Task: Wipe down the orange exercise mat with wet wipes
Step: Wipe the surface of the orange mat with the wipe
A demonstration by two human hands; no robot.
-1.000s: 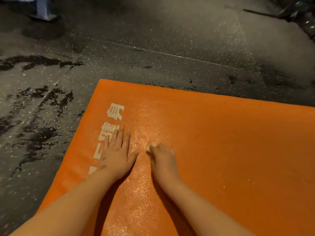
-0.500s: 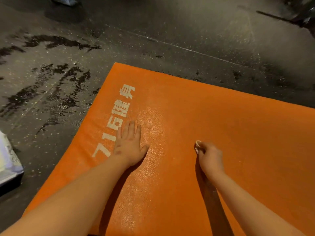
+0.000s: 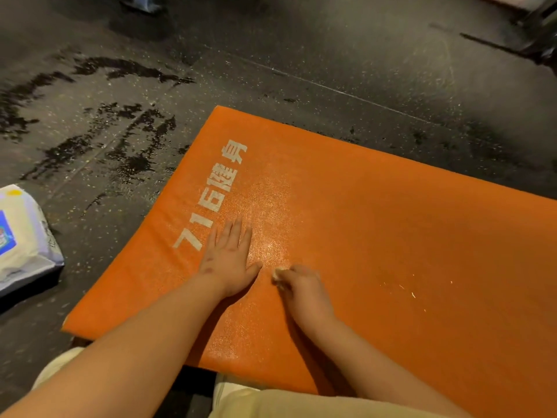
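The orange exercise mat (image 3: pixel 391 236) lies flat on the dark floor, with white printed characters along its left edge. My left hand (image 3: pixel 229 257) rests flat on the mat beside that print, fingers straight. Just to its right, my right hand (image 3: pixel 301 289) is curled over a small crumpled wet wipe (image 3: pixel 278 274) and presses it on the mat; only a pale bit of the wipe shows past the fingers. The strip of mat around and beyond the hands glistens wet.
A white pack of wet wipes (image 3: pixel 21 242) sits on the floor left of the mat. Dark wet streaks (image 3: pixel 99 140) mark the speckled floor beyond it. My light trousers (image 3: pixel 286 402) show at the bottom edge. Dark equipment (image 3: pixel 539 34) stands far right.
My right hand swept right across the mat with the wipe, then came back left beside my left hand. The left hand stayed flat. The view shifted, bringing the wipes pack into sight.
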